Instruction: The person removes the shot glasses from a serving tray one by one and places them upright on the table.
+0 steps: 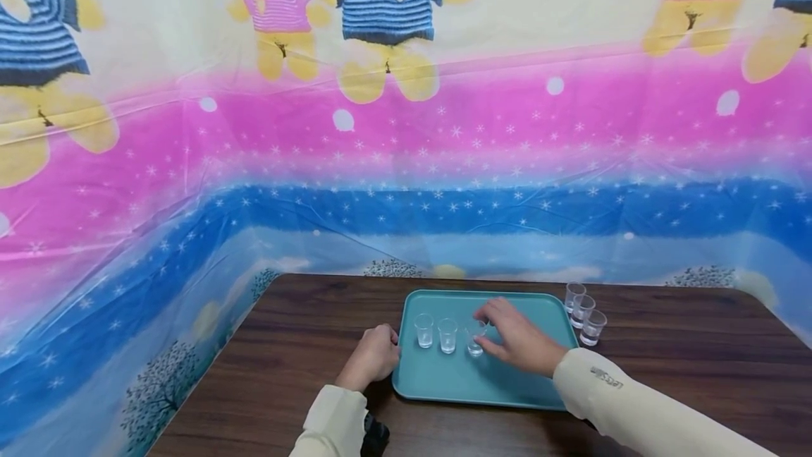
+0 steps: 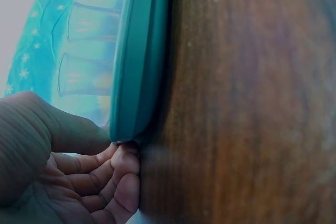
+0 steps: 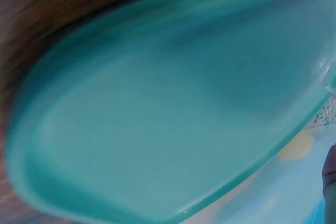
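Note:
A teal rectangular tray (image 1: 457, 381) lies on the table, and my left hand (image 1: 376, 355) pinches its left edge. In the left wrist view the thumb is at the rim and the curled fingers sit against the tray's underside. Two small clear shot glasses, one on the left (image 1: 424, 331) and one beside it (image 1: 447, 336), stand upright on the tray. Third in that row is another shot glass (image 1: 474, 348), held by my right hand (image 1: 517, 337) between thumb and fingers. The right wrist view mostly shows bare tray, with a fingertip at the right border.
Three more shot glasses, at the back (image 1: 575, 295), middle (image 1: 583, 311) and front (image 1: 593, 328), stand on the dark wooden table (image 1: 292, 344) just right of the tray. A patterned cloth (image 1: 444, 210) hangs behind the table and along its left side.

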Motion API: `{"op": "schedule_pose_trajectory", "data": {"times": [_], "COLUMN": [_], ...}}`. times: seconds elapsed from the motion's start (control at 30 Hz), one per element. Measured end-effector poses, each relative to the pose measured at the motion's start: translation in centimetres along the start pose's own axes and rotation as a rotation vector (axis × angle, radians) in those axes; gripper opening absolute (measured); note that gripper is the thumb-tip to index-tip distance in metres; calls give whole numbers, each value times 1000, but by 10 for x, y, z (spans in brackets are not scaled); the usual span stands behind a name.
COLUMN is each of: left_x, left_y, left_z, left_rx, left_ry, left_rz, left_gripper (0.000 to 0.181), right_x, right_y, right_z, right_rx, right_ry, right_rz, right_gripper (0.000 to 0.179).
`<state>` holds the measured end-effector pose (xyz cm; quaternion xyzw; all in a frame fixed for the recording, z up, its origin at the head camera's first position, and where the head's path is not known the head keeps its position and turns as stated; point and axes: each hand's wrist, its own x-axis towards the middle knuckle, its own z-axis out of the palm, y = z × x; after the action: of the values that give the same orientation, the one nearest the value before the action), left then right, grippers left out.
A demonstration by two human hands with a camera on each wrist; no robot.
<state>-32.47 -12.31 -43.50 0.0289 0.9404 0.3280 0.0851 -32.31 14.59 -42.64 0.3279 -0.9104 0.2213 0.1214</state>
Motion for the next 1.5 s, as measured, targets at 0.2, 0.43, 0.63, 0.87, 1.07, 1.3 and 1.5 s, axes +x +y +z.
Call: {"op": "schedule_pose_trajectory", "data": {"times": [0.2, 0.43, 0.63, 0.87, 1.07, 1.3, 1.5], "left_x": [1, 0, 0, -1, -4, -3, 0], "left_y": [0, -1, -2, -4, -8, -6, -1], "left_z": [1, 2, 2, 2, 0, 0, 3], "left_rx": [7, 5, -1, -7, -9, 1, -5], "left_ry": [0, 9, 2, -2, -1, -7, -18], "left_rz": [18, 31, 42, 62, 67, 77, 87], "left_gripper": [6, 5, 6, 24, 34, 37, 42], "right_x": [-10, -25, -40, -56, -72, -97, -114], "right_y": [11, 27, 43, 58, 73, 88, 95], "right_z": [-12, -30, -42, -53, -66, -77, -81], "right_rx": [0, -42, -75, -91, -81, -143, -159], "right_ry": [40, 48, 65, 64, 67, 111, 119], "right_rz": [8, 57, 89, 135, 184, 211, 229], "right_gripper": [27, 28, 28, 27, 29, 27, 26]}}
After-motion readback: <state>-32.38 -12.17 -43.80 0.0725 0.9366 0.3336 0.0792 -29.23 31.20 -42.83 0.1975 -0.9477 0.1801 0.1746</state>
